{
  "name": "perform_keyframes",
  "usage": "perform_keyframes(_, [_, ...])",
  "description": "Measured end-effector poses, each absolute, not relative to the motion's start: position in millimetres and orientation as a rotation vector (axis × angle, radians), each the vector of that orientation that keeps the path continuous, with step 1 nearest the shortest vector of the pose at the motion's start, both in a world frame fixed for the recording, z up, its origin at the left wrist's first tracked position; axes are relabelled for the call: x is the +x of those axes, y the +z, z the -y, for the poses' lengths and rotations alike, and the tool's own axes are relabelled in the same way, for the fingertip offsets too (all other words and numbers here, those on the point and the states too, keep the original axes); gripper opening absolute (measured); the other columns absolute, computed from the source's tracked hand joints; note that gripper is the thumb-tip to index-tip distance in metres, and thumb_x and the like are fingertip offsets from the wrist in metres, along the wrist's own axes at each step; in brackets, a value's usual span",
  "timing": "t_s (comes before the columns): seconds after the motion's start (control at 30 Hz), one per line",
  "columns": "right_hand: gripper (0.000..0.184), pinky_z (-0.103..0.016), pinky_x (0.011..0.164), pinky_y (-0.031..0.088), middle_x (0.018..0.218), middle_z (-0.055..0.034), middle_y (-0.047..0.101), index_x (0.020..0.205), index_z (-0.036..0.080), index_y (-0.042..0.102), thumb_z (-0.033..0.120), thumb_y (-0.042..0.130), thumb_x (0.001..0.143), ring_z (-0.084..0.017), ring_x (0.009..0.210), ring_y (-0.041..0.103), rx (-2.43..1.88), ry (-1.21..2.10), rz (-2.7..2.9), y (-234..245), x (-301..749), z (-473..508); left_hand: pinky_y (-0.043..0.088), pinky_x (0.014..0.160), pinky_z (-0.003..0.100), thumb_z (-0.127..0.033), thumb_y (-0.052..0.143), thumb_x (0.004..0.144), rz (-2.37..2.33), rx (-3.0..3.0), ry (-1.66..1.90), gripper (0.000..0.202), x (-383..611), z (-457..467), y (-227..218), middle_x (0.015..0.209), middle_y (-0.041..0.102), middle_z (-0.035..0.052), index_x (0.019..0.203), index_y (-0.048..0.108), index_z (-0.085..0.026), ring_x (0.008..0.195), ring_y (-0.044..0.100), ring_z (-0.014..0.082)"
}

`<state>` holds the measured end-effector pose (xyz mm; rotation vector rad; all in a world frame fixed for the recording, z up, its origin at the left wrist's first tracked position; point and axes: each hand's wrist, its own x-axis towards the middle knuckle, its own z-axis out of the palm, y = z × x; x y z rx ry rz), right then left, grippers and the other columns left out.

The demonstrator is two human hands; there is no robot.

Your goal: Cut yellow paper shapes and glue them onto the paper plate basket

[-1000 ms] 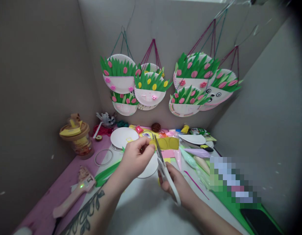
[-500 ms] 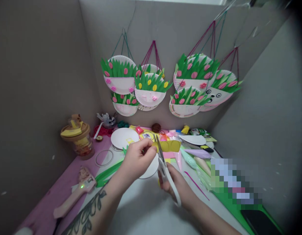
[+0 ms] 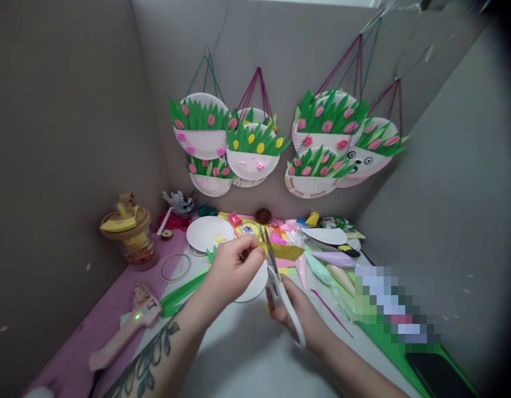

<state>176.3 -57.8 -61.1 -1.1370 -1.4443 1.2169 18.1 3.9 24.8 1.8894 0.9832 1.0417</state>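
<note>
My left hand pinches one end of a yellow foam strip above the desk, fingers closed on it. My right hand grips white-handled scissors; their blades point up and meet the strip just right of my left fingers. The strip is tilted so that it shows mostly its edge. Below both hands lies a white paper plate on the pale desk top.
Several paper-plate flower baskets hang on the back wall. A pink glue gun lies at left, a lidded jar behind it, another plate, a ring, green foam sheets and pastel piping bags at right.
The yellow strip has turned from flat-on to nearly edge-on and dropped slightly at its right end. Both hands and the scissors stay almost in the same place.
</note>
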Motion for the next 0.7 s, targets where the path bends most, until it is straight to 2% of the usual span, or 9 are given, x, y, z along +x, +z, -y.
perform_keyframes(0.33, [0.068, -0.023, 0.052, 0.033, 0.068, 0.0027, 0.046, 0.077, 0.019, 0.045, 0.081, 0.061, 0.056, -0.011, 0.059, 0.039, -1.122, 1.229, 1.429, -69.6, 179.1, 54.6, 0.031, 0.054, 0.022, -0.027, 0.05, 0.082, -0.994, 1.804, 1.068, 0.02, 16.3, -7.3, 22.6, 0.06, 0.043, -0.0045, 0.065, 0.05, -0.017, 0.058, 0.039, 0.0091])
perform_keyframes(0.7, [0.066, -0.024, 0.052, 0.033, 0.069, 0.0023, 0.047, 0.077, 0.02, 0.044, 0.08, 0.063, 0.056, -0.012, 0.06, 0.039, -1.128, 1.233, 1.427, -69.1, 180.0, 55.6, 0.029, 0.052, 0.021, -0.023, 0.05, 0.081, -0.987, 1.869, 1.041, 0.021, 14.4, -5.0, 25.8, 0.057, 0.039, -0.0056, 0.061, 0.047, -0.017, 0.055, 0.035, 0.0083])
